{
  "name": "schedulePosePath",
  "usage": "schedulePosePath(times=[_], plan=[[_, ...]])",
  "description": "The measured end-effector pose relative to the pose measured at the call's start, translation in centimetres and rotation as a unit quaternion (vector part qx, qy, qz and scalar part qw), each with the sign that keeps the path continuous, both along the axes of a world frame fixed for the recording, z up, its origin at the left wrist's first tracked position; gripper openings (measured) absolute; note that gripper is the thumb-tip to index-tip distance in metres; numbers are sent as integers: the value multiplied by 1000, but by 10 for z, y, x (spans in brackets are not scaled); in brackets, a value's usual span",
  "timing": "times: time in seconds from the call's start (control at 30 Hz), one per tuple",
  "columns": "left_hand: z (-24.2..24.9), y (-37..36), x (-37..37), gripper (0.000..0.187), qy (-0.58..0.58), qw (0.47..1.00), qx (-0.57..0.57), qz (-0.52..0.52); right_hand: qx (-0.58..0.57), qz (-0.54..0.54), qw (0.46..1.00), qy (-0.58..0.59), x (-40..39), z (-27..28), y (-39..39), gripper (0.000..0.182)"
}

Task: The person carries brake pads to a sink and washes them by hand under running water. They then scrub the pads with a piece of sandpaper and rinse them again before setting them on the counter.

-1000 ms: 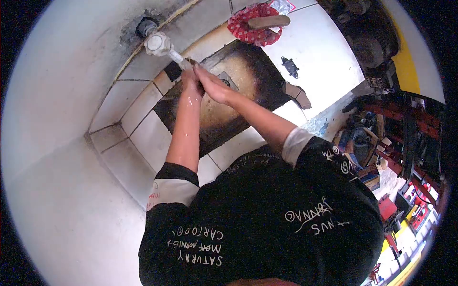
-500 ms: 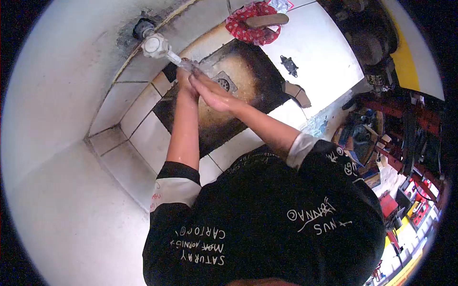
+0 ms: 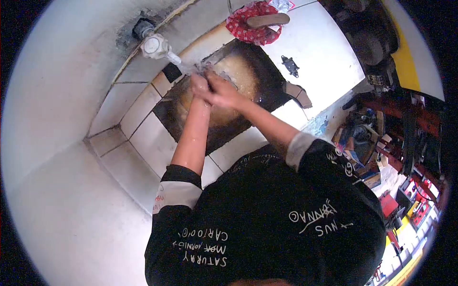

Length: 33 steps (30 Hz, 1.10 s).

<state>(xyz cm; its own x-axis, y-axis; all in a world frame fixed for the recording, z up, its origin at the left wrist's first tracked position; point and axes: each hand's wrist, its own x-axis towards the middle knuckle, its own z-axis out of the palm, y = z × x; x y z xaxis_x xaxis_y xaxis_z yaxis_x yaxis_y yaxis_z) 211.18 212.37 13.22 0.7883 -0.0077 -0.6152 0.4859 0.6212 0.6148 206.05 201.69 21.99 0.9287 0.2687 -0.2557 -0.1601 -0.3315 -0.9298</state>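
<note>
Water runs from a whitish, worn tap (image 3: 155, 46) on the wall and splashes over both my hands. My left hand (image 3: 199, 85) is wet and bunched against the other, its fingers mostly hidden and smeared by motion. Curled round it from the right is my right hand (image 3: 222, 91), fingers closed. I see no tool or other object between them. Below lies a square, stained basin floor (image 3: 248, 71) with dark edges and a brownish middle; the hands partly cover its drain.
On the white tiled ledge (image 3: 329, 62) lie a red patterned cloth (image 3: 241, 27) with a tan oblong piece (image 3: 268, 20) on it, a small black part (image 3: 290, 66) and a brown curved piece (image 3: 298, 94). Cluttered shelves (image 3: 381, 138) stand at right.
My hands have gone from palms pressed flat with fingers stretched to being bunched together, the right curled round the left. They have shifted slightly right, and water splashes more widely.
</note>
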Motion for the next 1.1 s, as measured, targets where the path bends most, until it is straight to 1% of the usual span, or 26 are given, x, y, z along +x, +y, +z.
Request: schedulePosePath(times=[0.03,0.07,0.1,0.13,0.2,0.23,0.27,0.3,0.33,0.37,0.4,0.47,0.5,0.53,0.6,0.63,0.67,0.7,0.73,0.77,0.8,0.9,0.93,1.0,1.03,1.1], plan=[[-49,28,13,53,-10,998,-59,-3,-14,5,998,-66,-13,-6,2,82],[-42,26,7,53,-8,998,-58,-2,-29,8,991,-132,-26,-7,1,81],[-22,16,6,45,7,996,-83,28,-2,32,993,-110,-32,0,-6,70],[-3,10,3,38,28,992,-107,57,-2,31,993,-110,-35,-5,-12,70],[9,8,-4,40,22,987,-138,76,-21,47,968,-245,-53,-27,-20,59],[8,11,-5,41,9,988,-145,53,-36,57,969,-236,-60,-35,-24,52],[8,13,-3,41,-5,988,-152,30,-37,55,969,-238,-68,-43,-31,52],[1,15,-1,45,-1,979,-199,41,21,-6,992,-123,-76,-45,-38,50],[0,16,-3,45,-1,979,-199,43,79,-67,995,-4,-84,-51,-42,49],[-2,17,-6,48,-22,962,-271,23,129,-134,982,28,-86,-61,-43,46],[1,18,-8,50,-43,939,-340,2,130,-135,982,29,-85,-68,-43,46],[6,14,-11,52,-53,932,-358,-12,126,-215,968,-31,-84,-81,-44,45],[9,10,-12,55,-64,924,-377,-26,77,-202,976,-36,-79,-55,-43,44],[9,6,-13,55,-64,924,-376,-28,78,-204,975,-36,-75,-57,-39,44],[10,0,-14,56,-116,939,-321,-43,-33,-176,959,-222,-63,-61,-30,44],[6,-3,-14,56,-117,939,-321,-45,-37,-145,961,-232,-59,-47,-28,48],[2,-4,-13,60,-131,940,-310,-53,-36,-146,961,-234,-58,-31,-25,48],[2,-5,-12,65,-147,941,-299,-60,-108,-93,958,-247,-59,-15,-20,55],[3,-3,-11,65,-148,941,-297,-60,-179,-39,948,-258,-60,-7,-17,64],[4,-1,-12,65,-145,958,-239,-61,-203,5,954,-221,-57,-10,-19,78],[6,-1,-14,66,-140,972,-180,-61,-203,7,953,-223,-49,-10,-19,78],[35,-9,-33,62,-148,974,-144,-93,-214,-10,951,-221,-25,-9,-15,84],[35,-8,-32,62,-148,974,-144,-92,-201,-19,958,-202,-19,-8,-11,80],[38,-6,-16,58,-75,986,-146,-37,-187,-30,963,-191,-16,-3,-7,77],[32,0,-11,55,-114,978,-173,-37,-187,-22,959,-214,-23,1,-5,78],[25,4,-10,52,-123,973,-185,-56,-196,-6,952,-234,-24,5,-3,79]])
